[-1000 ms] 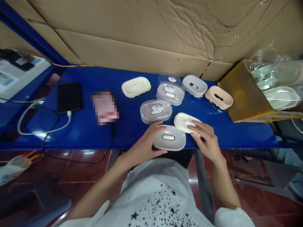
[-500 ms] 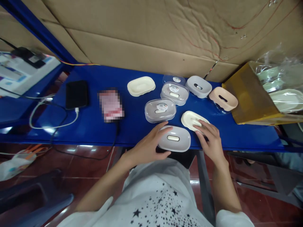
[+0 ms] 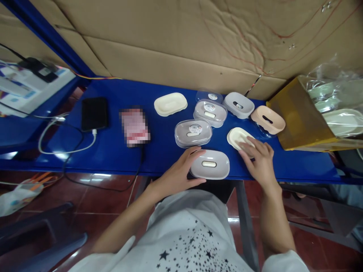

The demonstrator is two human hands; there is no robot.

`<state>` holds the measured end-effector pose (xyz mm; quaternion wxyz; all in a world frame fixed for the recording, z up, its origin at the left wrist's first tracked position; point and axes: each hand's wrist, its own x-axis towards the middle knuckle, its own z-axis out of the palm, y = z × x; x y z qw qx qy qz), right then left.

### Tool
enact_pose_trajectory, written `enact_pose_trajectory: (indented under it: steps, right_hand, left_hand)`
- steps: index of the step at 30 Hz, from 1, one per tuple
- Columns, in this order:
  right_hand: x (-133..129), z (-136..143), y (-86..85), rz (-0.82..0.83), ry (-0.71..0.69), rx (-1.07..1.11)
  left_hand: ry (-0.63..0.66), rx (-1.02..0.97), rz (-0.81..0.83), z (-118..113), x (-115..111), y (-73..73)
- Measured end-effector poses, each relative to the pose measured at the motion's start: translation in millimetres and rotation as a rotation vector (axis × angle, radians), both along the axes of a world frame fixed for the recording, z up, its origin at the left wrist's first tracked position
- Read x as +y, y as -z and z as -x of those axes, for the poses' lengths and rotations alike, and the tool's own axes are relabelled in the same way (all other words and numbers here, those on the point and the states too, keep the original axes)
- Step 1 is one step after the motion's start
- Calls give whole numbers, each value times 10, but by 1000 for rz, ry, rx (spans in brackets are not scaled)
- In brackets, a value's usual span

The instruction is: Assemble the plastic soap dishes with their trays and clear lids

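Observation:
At the near edge of the table lies a grey soap dish (image 3: 220, 155) with a cream oval insert in its slot. My left hand (image 3: 184, 168) curls around its left end, thumb at the near side and fingers at the far side. To the right, my right hand (image 3: 259, 156) grips a cream soap dish (image 3: 234, 136), fingers over its inside and thumb at the near rim; the hand hides the dish's right part. Just beyond the grey dish sit two lidded grey soap dishes, one nearer (image 3: 183, 132) and one farther (image 3: 200, 109), with round stickers on their clear lids.
Farther back are a clear lid (image 3: 202, 95), a grey slotted dish (image 3: 246, 102), a peach slotted dish (image 3: 276, 122) and another cream dish (image 3: 170, 102). A cardboard box (image 3: 295, 117) of wrapped dishes stands right. Left lie a blurred pink object (image 3: 134, 126), a black device (image 3: 95, 113) and cables.
My right hand has moved right with the cream soap dish, away from the grey one. My left hand stays at the grey dish. The view has shifted slightly.

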<state>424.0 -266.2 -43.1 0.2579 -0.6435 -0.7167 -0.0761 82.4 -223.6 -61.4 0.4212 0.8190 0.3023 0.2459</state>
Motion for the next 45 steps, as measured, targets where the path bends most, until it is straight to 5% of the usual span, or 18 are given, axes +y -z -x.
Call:
enact_pose_trajectory:
  steps: [4,9,12,15,19,22,24,27,30,33,36,45]
  right_hand:
    - [998,-17,-411,-25,-147,-24]
    - [2483,78,-707,476,-318,-293]
    - [2868,158,-636,571,-360,-331]
    - [2946,239,-501,561,-379,-283]
    - [2859,264,-514,483,-366,-202]
    - [2498,179,-675,278,-374,-21]
    - [2033,111,-757,105,-422,152]
    - [1121,75,-717,68,-455,179]
    - [295,154,-494,246,-509,158]
    - [-163,291,-266,325,-496,123]
    - [-267,409,-189,332,-498,96]
    - [-34,499,-135,326,-644,119]
  left_hand:
    - [-10,23,2,-11,2,-19]
    - [-19,24,1,-8,-15,-22]
    - [-18,47,14,4,-21,-6]
    - [-12,59,23,8,-15,-1]
    - [-20,42,33,4,-6,-14]
    - [-30,13,33,2,-8,2]
    - [-46,-11,14,-3,-13,34]
    - [-81,-37,-15,-17,-20,94]
    - [-106,-56,-12,-34,-19,129]
    - [-109,-52,-13,-43,-8,128]
    - [-88,-36,-24,-40,1,109]
    - [-34,-22,-41,-13,37,99]
